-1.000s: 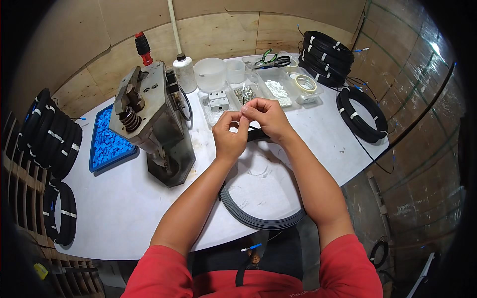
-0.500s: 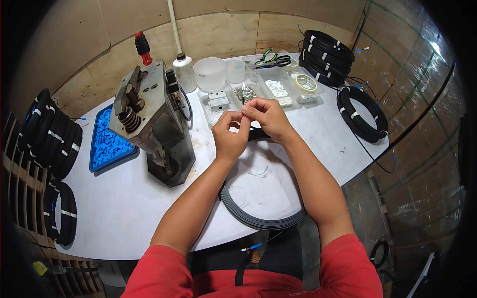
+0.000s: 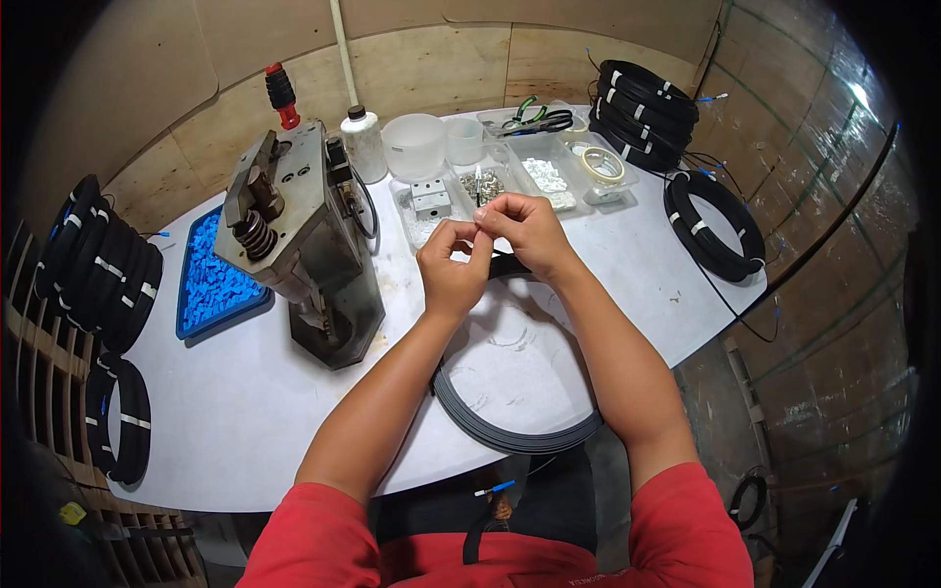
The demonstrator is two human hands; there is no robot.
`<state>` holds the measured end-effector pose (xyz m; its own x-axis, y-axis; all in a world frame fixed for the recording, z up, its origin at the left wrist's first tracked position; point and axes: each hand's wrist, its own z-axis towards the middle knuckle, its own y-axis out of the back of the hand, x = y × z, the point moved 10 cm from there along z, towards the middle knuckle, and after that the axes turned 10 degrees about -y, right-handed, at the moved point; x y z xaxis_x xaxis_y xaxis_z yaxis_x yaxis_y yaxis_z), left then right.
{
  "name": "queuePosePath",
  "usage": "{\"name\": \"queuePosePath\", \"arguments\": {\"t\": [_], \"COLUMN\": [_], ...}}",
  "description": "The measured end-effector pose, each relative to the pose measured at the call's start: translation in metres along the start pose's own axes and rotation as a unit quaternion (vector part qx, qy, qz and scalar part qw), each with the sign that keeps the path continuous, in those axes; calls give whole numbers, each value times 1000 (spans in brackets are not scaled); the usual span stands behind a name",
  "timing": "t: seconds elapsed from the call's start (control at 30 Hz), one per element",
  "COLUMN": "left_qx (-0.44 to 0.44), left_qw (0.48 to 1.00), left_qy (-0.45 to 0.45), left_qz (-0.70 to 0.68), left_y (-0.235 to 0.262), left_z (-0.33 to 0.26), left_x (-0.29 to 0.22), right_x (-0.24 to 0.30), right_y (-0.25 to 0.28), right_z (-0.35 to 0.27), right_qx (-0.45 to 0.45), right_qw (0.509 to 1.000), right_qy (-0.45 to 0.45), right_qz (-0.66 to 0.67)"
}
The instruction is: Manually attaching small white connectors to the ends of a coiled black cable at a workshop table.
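My left hand [image 3: 455, 267] and my right hand [image 3: 530, 233] meet over the middle of the table, thumbs and fingertips pinched together. Between their fingertips they grip a thin black cable end [image 3: 478, 193], which points up and away from me and has a small white tip. A dark cable coil [image 3: 518, 439] lies flat below my wrists, its far side passing beneath my hands. How the held end joins the coil is hidden by my fingers. Just beyond my hands is a clear parts tray [image 3: 505, 179] with small metal and white pieces.
A heavy metal press [image 3: 328, 250] stands left, beside a blue tray [image 3: 257, 302] of small blue parts. Black cable coils are stacked at far left [image 3: 103, 265] and back right [image 3: 642, 118]. A white bottle [image 3: 364, 145], tape roll [image 3: 604, 165] and scissors [image 3: 555, 121] sit at the back.
The white-tipped cable end stands slightly more upright and shows more clearly above my fingers. My hands have barely moved and keep their pinch.
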<state>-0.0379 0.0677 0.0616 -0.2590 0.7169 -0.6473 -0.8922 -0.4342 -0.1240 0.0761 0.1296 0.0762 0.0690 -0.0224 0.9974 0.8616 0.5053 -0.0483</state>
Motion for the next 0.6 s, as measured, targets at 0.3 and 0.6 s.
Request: {"name": "queuePosePath", "arguments": {"t": [0.3,0.6], "left_qx": [2,4], "left_qw": [1000,1000], "left_qy": [-6,-5], "left_qz": [1,1], "left_y": [-1,0], "left_z": [1,1], "left_x": [-3,-1], "right_x": [2,1], "right_y": [1,1], "right_z": [0,1], "right_qx": [-2,-3], "right_qw": [1000,1000], "right_qy": [3,3], "right_qz": [-8,-18]}}
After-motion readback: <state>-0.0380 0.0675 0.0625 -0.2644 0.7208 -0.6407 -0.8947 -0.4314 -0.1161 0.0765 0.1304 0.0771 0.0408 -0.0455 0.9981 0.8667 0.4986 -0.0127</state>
